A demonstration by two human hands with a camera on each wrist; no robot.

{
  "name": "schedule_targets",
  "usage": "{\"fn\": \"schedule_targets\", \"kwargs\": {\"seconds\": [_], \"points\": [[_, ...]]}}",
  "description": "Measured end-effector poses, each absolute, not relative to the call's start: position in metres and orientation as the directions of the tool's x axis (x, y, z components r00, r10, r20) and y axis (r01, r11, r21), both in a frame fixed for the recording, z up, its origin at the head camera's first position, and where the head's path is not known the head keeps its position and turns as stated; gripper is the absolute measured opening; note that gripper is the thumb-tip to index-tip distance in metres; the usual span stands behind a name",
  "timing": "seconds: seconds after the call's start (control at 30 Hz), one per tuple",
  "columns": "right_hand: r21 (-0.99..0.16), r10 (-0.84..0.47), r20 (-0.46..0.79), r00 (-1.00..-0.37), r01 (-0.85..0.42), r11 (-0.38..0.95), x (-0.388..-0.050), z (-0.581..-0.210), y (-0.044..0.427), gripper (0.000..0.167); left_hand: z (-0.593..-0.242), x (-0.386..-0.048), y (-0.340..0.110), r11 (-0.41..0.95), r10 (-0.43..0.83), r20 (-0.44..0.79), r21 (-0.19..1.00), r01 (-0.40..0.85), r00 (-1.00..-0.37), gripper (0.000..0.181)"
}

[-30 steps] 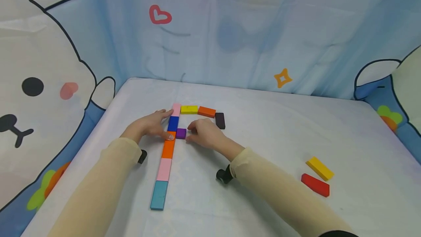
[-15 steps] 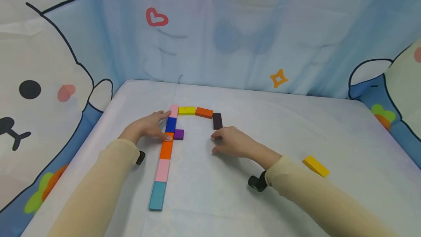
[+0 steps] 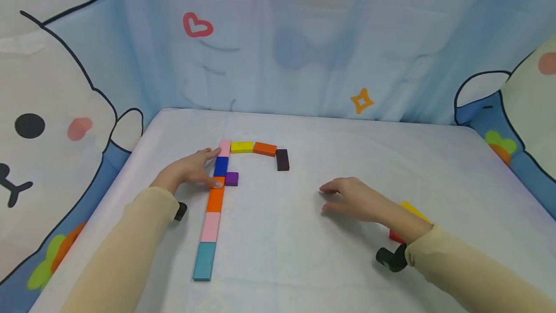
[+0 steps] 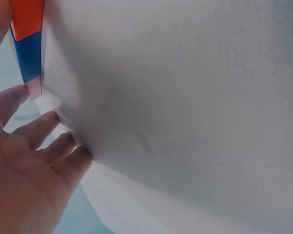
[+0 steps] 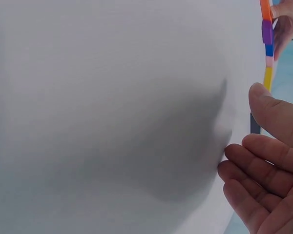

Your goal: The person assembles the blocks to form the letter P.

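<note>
A column of flat blocks runs up the table: teal (image 3: 204,261), pink (image 3: 210,226), orange (image 3: 215,200), blue (image 3: 221,166) and a pink one (image 3: 225,147) on top. My left hand (image 3: 187,172) rests along it with fingers spread, thumb on the orange block and index fingertip at the top pink block. A small purple block (image 3: 232,178) sits against the column's right side. From the top, yellow (image 3: 242,147), orange (image 3: 264,149) and black (image 3: 282,160) blocks extend rightward, the black one turned downward. My right hand (image 3: 358,199) hovers over the table, loosely bent and holding nothing.
A second yellow block (image 3: 414,210) and a red block (image 3: 395,236) lie at the right, partly hidden by my right forearm. A white cloth (image 3: 278,245) covers the table. Behind it hangs a blue patterned curtain (image 3: 304,37).
My right hand has left the purple block and moved rightward past the black one, toward the loose yellow and red blocks. My left hand has stayed on the column. The head view has shifted slightly.
</note>
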State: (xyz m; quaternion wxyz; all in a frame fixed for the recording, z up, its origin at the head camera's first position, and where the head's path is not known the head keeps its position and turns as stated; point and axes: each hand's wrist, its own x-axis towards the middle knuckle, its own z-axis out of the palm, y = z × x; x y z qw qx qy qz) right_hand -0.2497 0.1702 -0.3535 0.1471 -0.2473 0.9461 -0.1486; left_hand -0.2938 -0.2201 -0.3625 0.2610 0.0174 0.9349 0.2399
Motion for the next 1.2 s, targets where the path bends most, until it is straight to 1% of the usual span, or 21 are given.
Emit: {"fn": "schedule_targets", "kwargs": {"seconds": [0.13,0.33,0.63,0.73,0.93,1.03,1.2], "points": [[-0.356,-0.511,-0.175,-0.842,-0.429,0.830,-0.240,-0.354,0.190,0.048,-0.363,-0.294,-0.220,0.885,0.156,-0.481,0.456,-0.095,-0.863,0.102],[-0.343,-0.473,-0.142,-0.870,-0.405,0.847,-0.219,-0.357,0.226,0.050,-0.366,-0.294,-0.218,0.887,0.163,-0.481,0.453,-0.086,-0.861,0.102],[-0.385,-0.438,-0.070,-0.896,-0.381,0.841,-0.196,-0.365,0.267,0.045,-0.363,-0.294,-0.217,0.893,0.149,-0.489,0.439,-0.095,-0.859,0.103],[-0.368,-0.397,-0.081,-0.914,-0.343,0.865,-0.191,-0.367,0.275,0.047,-0.362,-0.293,-0.218,0.890,0.149,-0.491,0.444,-0.099,-0.858,0.103],[-0.348,-0.302,-0.155,-0.941,-0.234,0.908,-0.183,-0.369,0.289,0.052,-0.362,-0.293,-0.218,0.888,0.157,-0.490,0.451,-0.095,-0.857,0.103],[-0.333,-0.271,-0.160,-0.949,-0.207,0.920,-0.179,-0.371,0.294,0.053,-0.362,-0.292,-0.219,0.889,0.162,-0.487,0.450,-0.087,-0.858,0.104],[-0.304,-0.246,-0.131,-0.960,-0.197,0.932,-0.171,-0.375,0.302,0.055,-0.362,-0.292,-0.220,0.886,0.170,-0.490,0.455,-0.085,-0.855,0.104]]}}
